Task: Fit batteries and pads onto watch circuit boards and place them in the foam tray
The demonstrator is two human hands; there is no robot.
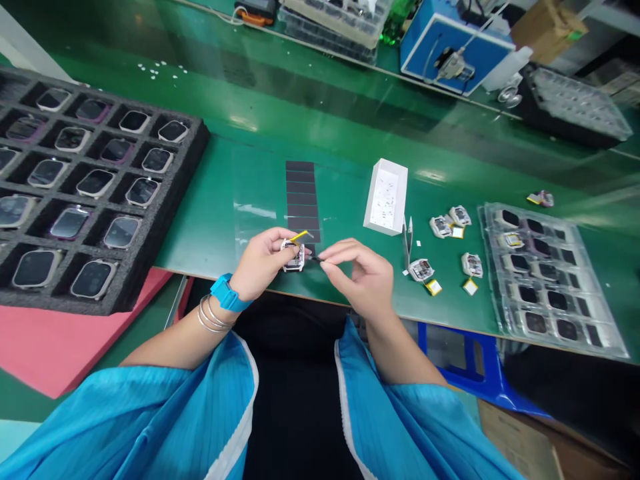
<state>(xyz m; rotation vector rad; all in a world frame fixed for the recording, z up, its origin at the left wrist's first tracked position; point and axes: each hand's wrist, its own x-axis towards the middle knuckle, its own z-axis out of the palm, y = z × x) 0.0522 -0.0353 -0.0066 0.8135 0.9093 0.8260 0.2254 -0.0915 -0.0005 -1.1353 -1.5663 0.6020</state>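
My left hand (257, 267) is closed on a small open smartwatch case (294, 260), with its inner parts facing up. A yellow-edged battery (301, 237) stands raised at the case's top edge, by my left fingertips. Just right of the case, my right hand (363, 277) pinches a thin dark piece (314, 259) between thumb and fingers; it is too small to name. Beyond both hands lies a clear sheet with a column of black rectangular strips (301, 193). A white box (373, 210) with tiny bits inside stands to the right.
At left, a black foam tray (187, 177) holds several watches. Several open watch cases (421, 270) with batteries lie right of the box, near a clear plastic tray (607, 327) of watch parts. A blue machine (425, 40) stands on the back shelf. A blue stool (480, 373) is below the edge.
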